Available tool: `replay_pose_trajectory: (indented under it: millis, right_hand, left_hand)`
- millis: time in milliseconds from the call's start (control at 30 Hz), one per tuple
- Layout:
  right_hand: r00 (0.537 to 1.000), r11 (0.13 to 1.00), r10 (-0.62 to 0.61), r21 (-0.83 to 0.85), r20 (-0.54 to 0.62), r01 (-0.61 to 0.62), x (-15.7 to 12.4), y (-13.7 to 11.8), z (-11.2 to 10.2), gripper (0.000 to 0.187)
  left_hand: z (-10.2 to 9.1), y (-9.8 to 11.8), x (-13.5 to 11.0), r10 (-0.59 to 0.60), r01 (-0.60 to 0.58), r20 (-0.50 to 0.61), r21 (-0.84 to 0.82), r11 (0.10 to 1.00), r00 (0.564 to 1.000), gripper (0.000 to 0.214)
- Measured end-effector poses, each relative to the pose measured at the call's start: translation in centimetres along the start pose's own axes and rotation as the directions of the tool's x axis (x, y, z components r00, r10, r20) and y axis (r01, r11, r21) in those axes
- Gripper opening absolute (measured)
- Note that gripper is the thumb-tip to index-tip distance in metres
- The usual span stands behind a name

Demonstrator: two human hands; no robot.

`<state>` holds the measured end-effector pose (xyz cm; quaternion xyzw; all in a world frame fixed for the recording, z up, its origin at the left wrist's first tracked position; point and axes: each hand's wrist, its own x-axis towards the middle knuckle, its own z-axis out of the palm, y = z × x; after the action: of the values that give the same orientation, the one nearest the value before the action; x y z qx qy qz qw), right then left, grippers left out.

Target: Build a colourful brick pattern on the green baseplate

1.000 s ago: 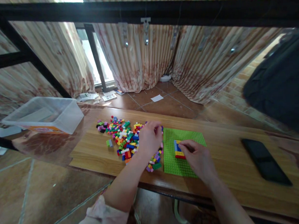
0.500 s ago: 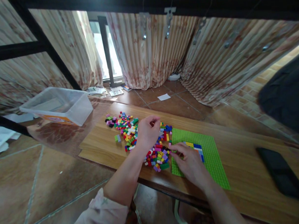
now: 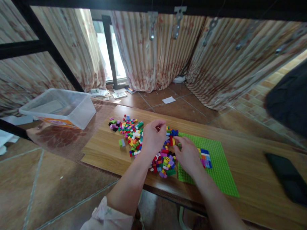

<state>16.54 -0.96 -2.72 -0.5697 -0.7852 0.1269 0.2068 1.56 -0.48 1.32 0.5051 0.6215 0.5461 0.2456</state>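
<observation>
My left hand (image 3: 154, 137) hangs over the middle of a heap of small building bricks (image 3: 136, 134). Its thumb and fingertips are pinched together; whatever is between them cannot be made out. My right hand (image 3: 188, 154) is at the right side of the heap, above the left part of a green studded baseplate (image 3: 218, 159). Its thumb and index finger are bent but apart, close to a yellow brick (image 3: 173, 141). On the baseplate, partly covered by my right hand, is a flat patch of blue, white, orange and yellow bricks (image 3: 205, 156).
The wooden table (image 3: 248, 165) carries a dark phone-like slab (image 3: 288, 177) at the right. A clear plastic bin (image 3: 84, 110) with an orange label stands beyond the left end. A dark bar (image 3: 139, 3) crosses overhead. Papers (image 3: 168, 100) lie on the tiled floor.
My right hand has moved away from me along the heap's right edge, uncovering more of the brick patch. My left hand stays nearly in place, still pinched.
</observation>
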Motion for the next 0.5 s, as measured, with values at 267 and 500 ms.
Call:
replay_pose_trajectory:
  millis: [267,500]
  right_hand:
    - [0.993,0.997,0.021,-0.077,0.116,-0.012,1.6,0.2,0.7,0.037]
    - [0.993,0.999,0.037,0.025,0.110,-0.040,1.1,-0.2,0.1,0.026]
  left_hand:
    - [-0.5,0.1,0.0,-0.029,0.030,0.020,-0.021,0.999,0.999,0.017]
    - [-0.4,-0.3,0.0,-0.011,0.010,0.060,0.016,1.000,0.998,0.017]
